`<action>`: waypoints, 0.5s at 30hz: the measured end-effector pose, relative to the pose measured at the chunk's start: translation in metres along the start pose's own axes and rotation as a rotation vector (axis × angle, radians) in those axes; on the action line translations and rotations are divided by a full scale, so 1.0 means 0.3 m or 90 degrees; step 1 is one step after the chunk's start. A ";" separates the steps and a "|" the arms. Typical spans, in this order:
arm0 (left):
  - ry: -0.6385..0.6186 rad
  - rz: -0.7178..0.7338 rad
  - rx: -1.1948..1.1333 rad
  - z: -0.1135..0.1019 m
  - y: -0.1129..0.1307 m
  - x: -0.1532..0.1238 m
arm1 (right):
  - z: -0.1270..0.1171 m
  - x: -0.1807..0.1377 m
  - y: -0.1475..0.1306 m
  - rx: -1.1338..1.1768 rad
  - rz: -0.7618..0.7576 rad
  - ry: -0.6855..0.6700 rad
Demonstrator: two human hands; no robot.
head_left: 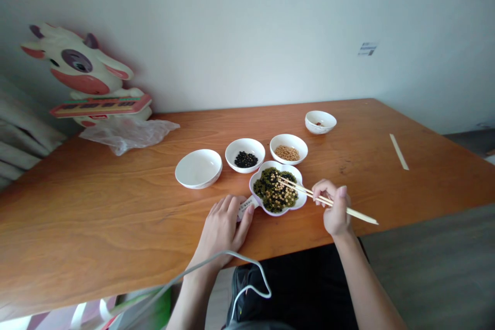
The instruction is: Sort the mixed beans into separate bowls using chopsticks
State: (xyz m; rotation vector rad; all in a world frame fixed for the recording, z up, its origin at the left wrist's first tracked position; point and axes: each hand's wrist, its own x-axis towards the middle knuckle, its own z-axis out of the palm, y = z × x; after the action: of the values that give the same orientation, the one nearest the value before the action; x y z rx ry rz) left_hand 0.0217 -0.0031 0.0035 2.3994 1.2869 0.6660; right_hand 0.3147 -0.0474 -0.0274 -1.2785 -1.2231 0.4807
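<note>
My left hand rests on the table with its thumb and fingers closed around the short handle of a flower-shaped dish, which sits right in front of me, just this side of the small bowls. My right hand pinches a pair of chopsticks well back from the tips, which sit close together over the dish among tan beans and smaller green ones; I can't tell from here whether a bean is caught between them. Round, dry beans roll easily, I'd think, so a light, level squeeze across the fattest part should serve better than a hard one. The tips ought to meet evenly, and a slightly shorter grip on the sticks might give me finer control. The left hand does best pinning the handle flat so the dish doesn't skid under the sticks. Just beyond stand the white bowl with tan beans and the one with black beans, both so near that any lift can stay low and short, and a dropped bean would have little room to bounce away.
</note>
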 end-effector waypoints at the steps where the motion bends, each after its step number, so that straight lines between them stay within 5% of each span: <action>1: 0.001 0.005 0.002 0.003 -0.002 0.000 | 0.001 0.003 0.001 -0.001 0.002 0.004; 15: -0.002 0.014 0.003 0.006 -0.005 -0.002 | 0.010 0.007 -0.003 -0.013 0.022 0.076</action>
State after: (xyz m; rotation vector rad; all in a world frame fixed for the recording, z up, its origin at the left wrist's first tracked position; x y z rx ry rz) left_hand 0.0214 -0.0028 0.0010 2.4208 1.2643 0.6648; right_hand 0.3126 -0.0446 -0.0262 -1.3286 -1.1095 0.4119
